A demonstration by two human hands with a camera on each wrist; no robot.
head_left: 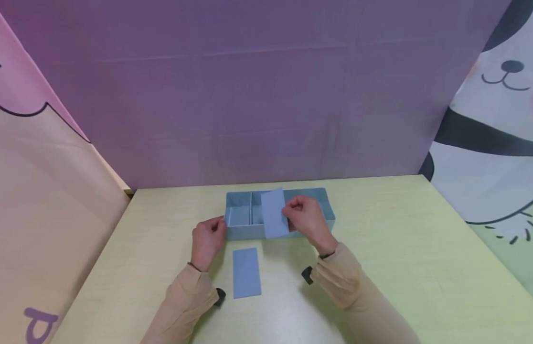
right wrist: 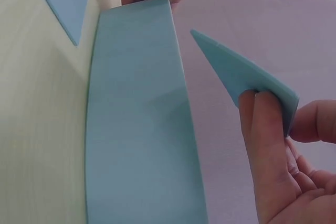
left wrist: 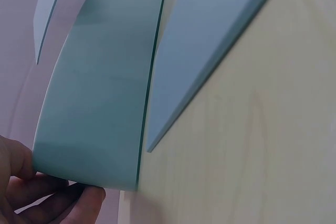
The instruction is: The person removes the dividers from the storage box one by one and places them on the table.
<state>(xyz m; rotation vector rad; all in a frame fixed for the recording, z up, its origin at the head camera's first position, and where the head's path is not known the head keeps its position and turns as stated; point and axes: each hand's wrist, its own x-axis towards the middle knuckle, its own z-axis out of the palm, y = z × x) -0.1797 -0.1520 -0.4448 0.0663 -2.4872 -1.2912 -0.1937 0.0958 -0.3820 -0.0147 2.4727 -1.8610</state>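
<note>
A blue-grey box with compartments stands toward the back of the table, a divider showing in its left part. My right hand pinches the right edge of a thin flat blue panel, held upright in front of and above the box's middle. In the right wrist view the thumb and fingers grip this panel from both sides. My left hand pinches the box's left end; the left wrist view shows its fingers at the corner of the box wall.
A second flat blue panel lies on the table in front of the box, between my forearms. Behind the table hangs a purple backdrop, with a printed panda at the right. Small black pieces hang at both sleeves.
</note>
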